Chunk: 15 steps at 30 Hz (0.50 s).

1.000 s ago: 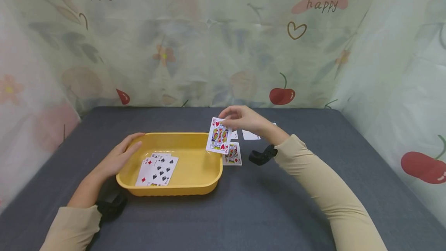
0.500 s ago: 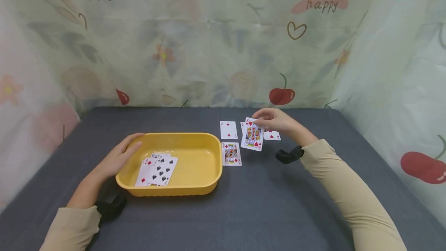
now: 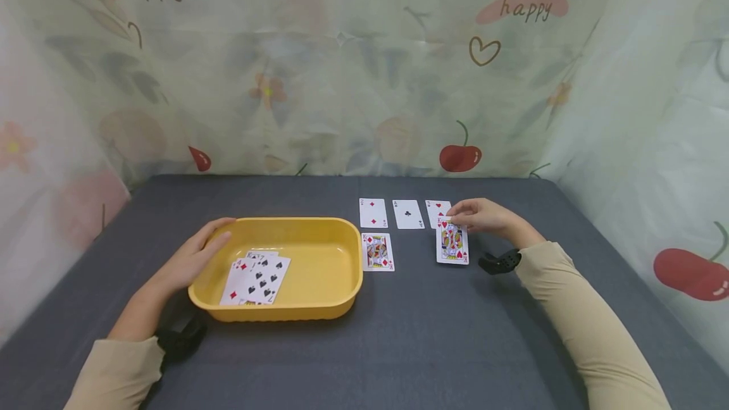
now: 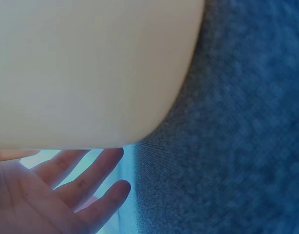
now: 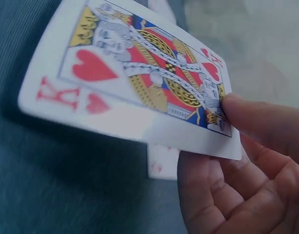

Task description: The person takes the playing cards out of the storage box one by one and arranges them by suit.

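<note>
My right hand (image 3: 484,217) pinches a king of hearts (image 3: 452,244) between thumb and fingers. In the right wrist view the king of hearts (image 5: 154,73) is tilted, its face showing, with the thumb (image 5: 266,122) on its face near one end. In the head view it overlaps a heart card (image 3: 437,207) lying on the table. My left hand (image 3: 196,255) rests at the far left corner of a yellow tray (image 3: 324,264), thumb over the rim. The left wrist view shows its fingers (image 4: 103,207) extended and slightly spread beside the tray's outer wall (image 4: 91,73).
Inside the tray lie several overlapping cards, a seven of spades (image 3: 264,280) on top. On the dark table (image 3: 410,347), a two of diamonds (image 3: 373,214) and an ace of clubs (image 3: 408,214) lie in the back row. A king of diamonds (image 3: 378,252) lies against the tray's right side.
My right hand has carried the king of hearts rightward from the tray's right edge, past the ace of clubs, and lowered it in front of the heart card. The left hand and tray stay put.
</note>
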Motion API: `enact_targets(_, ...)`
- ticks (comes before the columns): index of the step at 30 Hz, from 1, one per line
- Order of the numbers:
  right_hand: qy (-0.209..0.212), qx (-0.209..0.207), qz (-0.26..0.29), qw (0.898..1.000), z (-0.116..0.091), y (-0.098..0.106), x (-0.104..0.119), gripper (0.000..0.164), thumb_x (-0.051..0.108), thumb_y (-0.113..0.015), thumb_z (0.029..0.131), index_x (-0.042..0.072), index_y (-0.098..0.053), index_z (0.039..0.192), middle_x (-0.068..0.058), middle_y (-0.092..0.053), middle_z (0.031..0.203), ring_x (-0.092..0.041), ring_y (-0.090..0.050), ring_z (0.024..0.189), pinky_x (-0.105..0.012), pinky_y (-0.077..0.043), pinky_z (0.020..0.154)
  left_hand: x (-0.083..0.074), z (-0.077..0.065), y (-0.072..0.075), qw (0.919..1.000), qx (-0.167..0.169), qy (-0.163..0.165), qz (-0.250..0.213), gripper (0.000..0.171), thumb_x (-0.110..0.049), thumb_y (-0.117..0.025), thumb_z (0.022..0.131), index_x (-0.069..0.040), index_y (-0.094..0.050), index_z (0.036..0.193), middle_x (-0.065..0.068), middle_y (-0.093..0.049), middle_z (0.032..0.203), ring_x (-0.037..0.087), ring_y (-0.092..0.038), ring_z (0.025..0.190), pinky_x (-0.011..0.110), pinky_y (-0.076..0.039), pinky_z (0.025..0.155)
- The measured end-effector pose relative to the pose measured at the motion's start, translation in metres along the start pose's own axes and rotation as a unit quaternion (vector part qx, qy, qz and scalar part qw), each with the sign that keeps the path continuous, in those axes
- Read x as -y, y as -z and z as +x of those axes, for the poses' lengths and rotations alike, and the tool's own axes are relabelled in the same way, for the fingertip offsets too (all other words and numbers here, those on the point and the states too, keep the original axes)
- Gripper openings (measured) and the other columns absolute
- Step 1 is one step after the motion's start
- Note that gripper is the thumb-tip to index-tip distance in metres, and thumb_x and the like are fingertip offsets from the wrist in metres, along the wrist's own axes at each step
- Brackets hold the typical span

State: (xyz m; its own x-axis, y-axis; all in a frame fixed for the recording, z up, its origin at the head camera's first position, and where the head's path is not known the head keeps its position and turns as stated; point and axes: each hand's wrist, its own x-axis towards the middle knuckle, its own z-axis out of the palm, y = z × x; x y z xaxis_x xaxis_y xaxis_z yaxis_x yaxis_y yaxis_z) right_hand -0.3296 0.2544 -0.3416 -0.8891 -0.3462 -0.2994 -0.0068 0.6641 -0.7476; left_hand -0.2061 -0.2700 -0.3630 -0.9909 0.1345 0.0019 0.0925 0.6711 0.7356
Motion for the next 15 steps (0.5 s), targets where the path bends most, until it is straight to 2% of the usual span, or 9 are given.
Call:
enact_targets(7, -0.006, 0.005, -0.022, 1.0, 0.003, -0.002, -0.012, 0.036, 0.019, -0.06, 0.09, -0.006, -0.056, 0.116, 0.004, -0.062, 0.088, -0.009, -0.052, 0.079, -0.023, -0.046, 0.072, 0.0, 0.0, -0.001, 1.0, -0.001, 0.004, 0.0, 0.058, -0.043, -0.033, 0.1, -0.008, -0.026, 0.145, 0.025, -0.029, 0.146, 0.043, -0.033, 0.127, 0.064, -0.025, 0.104)
enact_targets(15, 0.013, 0.003, -0.032, 0.999, 0.004, -0.01, -0.013, 0.034, 0.016, -0.061, 0.089, -0.008, -0.058, 0.113, -0.001, -0.065, 0.092, -0.007, -0.053, 0.078, -0.023, -0.046, 0.073, 0.001, -0.001, -0.001, 1.0, -0.003, 0.001, -0.001, 0.058, -0.043, -0.034, 0.1, -0.008, -0.026, 0.145, 0.025, -0.029, 0.145, 0.042, -0.034, 0.127, 0.064, -0.025, 0.104)
